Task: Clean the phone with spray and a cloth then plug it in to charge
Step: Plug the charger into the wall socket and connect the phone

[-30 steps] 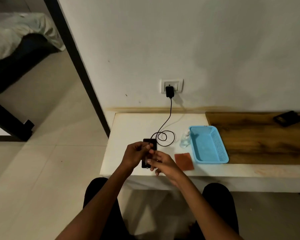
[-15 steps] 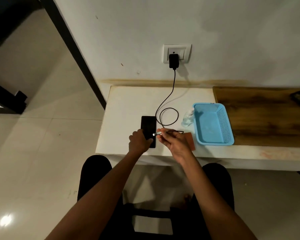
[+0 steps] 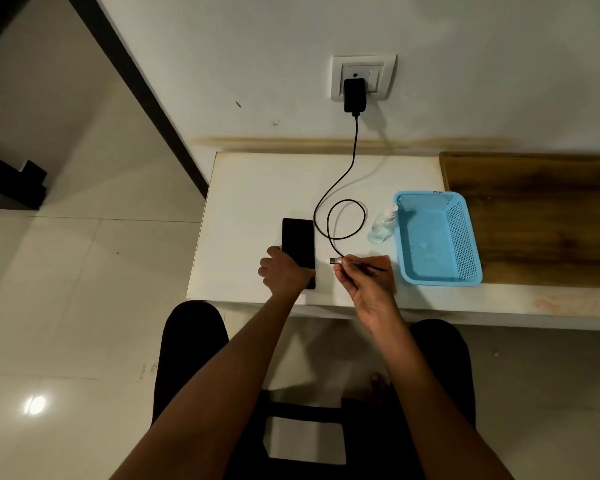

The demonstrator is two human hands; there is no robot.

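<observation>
One phone (image 3: 298, 242) on the table (image 3: 246, 188), count it, just the one. One charging cable (image 3: 343, 174), one black adapter (image 3: 354, 95) in one wall socket (image 3: 362, 76). One clear spray bottle (image 3: 381, 225), one blue basket (image 3: 437, 237), one wooden board (image 3: 541, 209). And two hands: left hand (image 3: 284, 273), right hand (image 3: 368, 282).

The phone (image 3: 298, 242) now lies flat on the table (image 3: 250, 202) (earlier lifted); cable plug (image 3: 333, 260) pulled clear.
</observation>
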